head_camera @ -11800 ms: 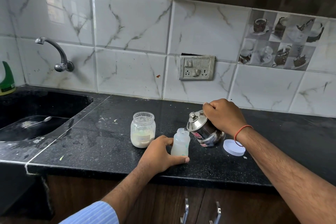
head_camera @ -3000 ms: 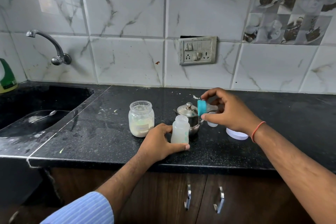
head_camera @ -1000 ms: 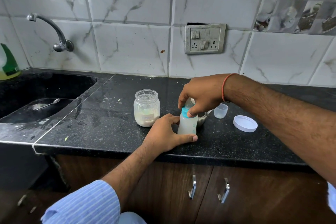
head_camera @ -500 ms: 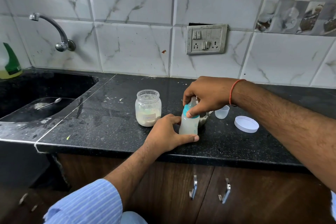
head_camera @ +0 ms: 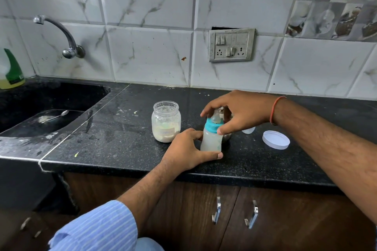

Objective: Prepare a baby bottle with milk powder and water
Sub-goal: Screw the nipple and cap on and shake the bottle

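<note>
Now the left hand (head_camera: 188,150) grips the one baby bottle (head_camera: 211,138) upright near the counter's (head_camera: 122,138) front edge, while the right hand's (head_camera: 237,111) fingers pinch its blue collar (head_camera: 212,127). If that collar sits crooked, cloudy liquid could leak when shaken, I'd judge. One open powder jar (head_camera: 166,121) stands just left; one white lid (head_camera: 276,140) and one small clear cap (head_camera: 248,130) lie right

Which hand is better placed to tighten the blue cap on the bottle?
The right hand: its fingers already sit on the blue cap, while the left hand steadies the bottle.
</note>
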The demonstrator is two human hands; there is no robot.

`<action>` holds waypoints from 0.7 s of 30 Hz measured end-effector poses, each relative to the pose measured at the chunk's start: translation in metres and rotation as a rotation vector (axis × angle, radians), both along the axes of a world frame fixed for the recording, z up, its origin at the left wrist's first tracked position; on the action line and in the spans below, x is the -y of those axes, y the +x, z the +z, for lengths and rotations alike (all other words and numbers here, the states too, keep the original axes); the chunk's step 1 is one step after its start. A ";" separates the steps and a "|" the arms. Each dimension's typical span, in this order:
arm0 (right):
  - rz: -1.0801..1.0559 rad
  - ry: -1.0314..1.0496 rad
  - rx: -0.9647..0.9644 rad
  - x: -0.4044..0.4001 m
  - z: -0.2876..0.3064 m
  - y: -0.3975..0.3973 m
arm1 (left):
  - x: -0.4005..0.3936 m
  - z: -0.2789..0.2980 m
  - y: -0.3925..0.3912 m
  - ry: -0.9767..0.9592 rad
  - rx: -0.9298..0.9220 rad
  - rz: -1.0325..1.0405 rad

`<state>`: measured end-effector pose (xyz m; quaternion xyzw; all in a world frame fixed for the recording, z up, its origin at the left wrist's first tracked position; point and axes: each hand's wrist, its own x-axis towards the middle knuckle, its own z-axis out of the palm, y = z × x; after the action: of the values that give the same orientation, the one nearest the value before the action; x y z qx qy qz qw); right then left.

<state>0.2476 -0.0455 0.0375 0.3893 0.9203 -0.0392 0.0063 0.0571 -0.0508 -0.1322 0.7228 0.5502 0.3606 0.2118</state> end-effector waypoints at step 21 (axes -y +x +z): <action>-0.149 -0.023 -0.773 0.002 -0.078 0.008 | 0.003 0.003 0.001 0.008 -0.019 0.004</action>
<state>0.2560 -0.0475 -0.0409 0.4116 0.8234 -0.1938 -0.3393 0.0577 -0.0538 -0.1295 0.7258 0.5523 0.3563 0.2030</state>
